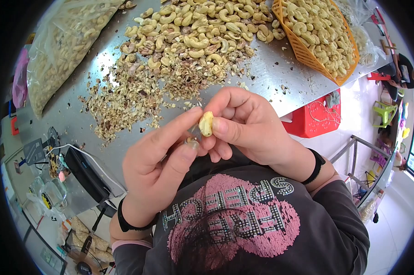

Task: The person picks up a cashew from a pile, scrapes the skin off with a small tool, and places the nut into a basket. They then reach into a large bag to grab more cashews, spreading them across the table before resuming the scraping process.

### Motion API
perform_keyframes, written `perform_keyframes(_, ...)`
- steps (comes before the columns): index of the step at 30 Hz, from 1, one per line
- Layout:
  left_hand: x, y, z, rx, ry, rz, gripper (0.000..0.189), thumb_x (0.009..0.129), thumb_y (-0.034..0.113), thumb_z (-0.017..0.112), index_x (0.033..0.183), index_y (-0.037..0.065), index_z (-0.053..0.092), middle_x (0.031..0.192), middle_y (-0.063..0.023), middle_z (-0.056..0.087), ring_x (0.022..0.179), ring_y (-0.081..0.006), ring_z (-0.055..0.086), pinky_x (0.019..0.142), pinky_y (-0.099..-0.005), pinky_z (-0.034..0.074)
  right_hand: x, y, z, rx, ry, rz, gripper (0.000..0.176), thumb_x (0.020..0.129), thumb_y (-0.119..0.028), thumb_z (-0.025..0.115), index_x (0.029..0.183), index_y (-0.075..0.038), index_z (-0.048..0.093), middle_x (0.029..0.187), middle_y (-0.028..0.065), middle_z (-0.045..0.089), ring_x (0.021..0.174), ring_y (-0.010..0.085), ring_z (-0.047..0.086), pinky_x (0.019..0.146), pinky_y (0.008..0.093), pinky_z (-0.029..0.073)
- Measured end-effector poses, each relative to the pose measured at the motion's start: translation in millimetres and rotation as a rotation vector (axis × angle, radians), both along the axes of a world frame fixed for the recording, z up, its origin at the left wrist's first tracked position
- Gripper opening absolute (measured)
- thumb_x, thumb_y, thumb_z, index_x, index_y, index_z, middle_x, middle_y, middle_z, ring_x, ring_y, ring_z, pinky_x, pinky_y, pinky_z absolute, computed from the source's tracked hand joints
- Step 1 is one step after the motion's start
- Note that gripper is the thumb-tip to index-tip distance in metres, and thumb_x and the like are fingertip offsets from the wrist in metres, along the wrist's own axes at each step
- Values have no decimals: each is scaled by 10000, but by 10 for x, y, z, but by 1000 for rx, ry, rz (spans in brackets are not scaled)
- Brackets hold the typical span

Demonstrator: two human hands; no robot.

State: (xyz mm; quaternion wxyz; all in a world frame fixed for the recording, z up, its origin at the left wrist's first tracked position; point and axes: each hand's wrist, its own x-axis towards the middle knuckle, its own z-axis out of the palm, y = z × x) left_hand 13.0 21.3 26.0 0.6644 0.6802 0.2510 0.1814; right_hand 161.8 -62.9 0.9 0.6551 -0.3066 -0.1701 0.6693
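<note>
Pale-yellow cashew kernel (206, 124) pinched in right hand (248, 126), left hand (159, 153) fingertip against it; hands together near silver metal surface (273, 85). Beyond: brown-cream skin flakes (124, 103), loose cashews (197, 41); orange plastic basket (303, 57) right, clear plastic bag (62, 55) left, both cashew-filled.

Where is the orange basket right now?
In the head view, the orange basket sits at the upper right on the metal table, beyond the right hand and beside the loose cashews.

basket (302, 51): orange | shirt (170, 247): dark grey, pink print
</note>
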Motion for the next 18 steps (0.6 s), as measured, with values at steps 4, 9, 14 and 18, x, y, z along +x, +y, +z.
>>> perform_keyframes(4,-9,-10,12,104,114,-21,365,768,19,538,1129,15,487,751,-54,564,614,-82,493,560,-194,393,4,-8,3,-15,9,1,120,830,-119,513,864,-12,472,713,80,576,559,91,533,516,186,429)
perform_keyframes(9,4,-1,-9,196,95,-15,351,776,19,525,1125,19,494,738,-65,562,622,-86,501,568,-200,399,11,-6,27,-65,-48,14,127,830,-123,515,864,-9,468,706,79,571,552,94,529,512,188,427)
perform_keyframes(14,17,27,66,-141,129,-27,304,830,47,447,1130,21,492,760,-38,572,567,-53,483,502,-172,376,15,-1,20,-65,-34,35,140,826,-120,520,878,-8,455,711,82,571,554,102,538,515,193,436)
perform_keyframes(18,-1,42,12,-168,92,-41,294,839,63,437,1123,14,494,774,-31,574,539,-36,460,475,-152,350,22,-2,31,-105,30,75,153,823,-119,523,902,-14,444,719,85,574,561,112,551,525,196,444)
